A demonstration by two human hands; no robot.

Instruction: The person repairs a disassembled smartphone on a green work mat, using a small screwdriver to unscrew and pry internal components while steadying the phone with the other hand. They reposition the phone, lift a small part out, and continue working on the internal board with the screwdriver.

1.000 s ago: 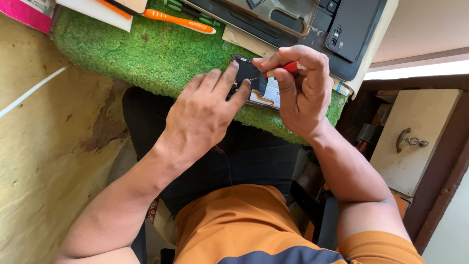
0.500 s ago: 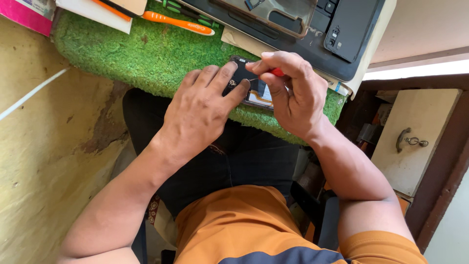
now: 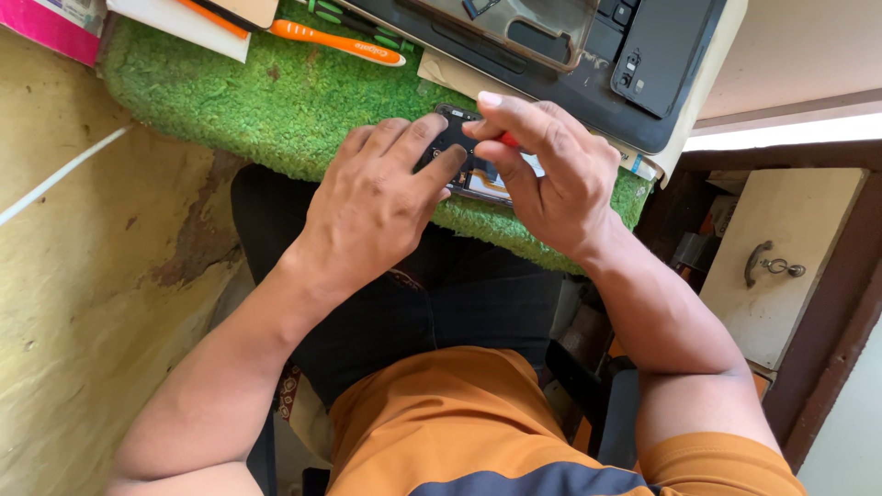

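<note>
An opened black phone (image 3: 464,158) lies on the green grass-like mat (image 3: 230,101) at the near edge. My left hand (image 3: 372,202) presses on its left part, fingers laid over it. My right hand (image 3: 551,170) holds a small red-handled tool (image 3: 508,140) between thumb and fingers, with its tip down at the phone. Most of the phone and the tool are hidden under my fingers.
An orange toothbrush (image 3: 335,41) and green-handled tools (image 3: 363,20) lie at the mat's far side. A black laptop (image 3: 588,64) carries a clear phone case (image 3: 510,28) and a black phone (image 3: 657,50). A wooden cabinet with a metal handle (image 3: 767,262) stands at the right.
Both hands and the phone have slid left and closer to the mat's near edge. My right hand has curled lower over the phone, covering more of the red tool.
</note>
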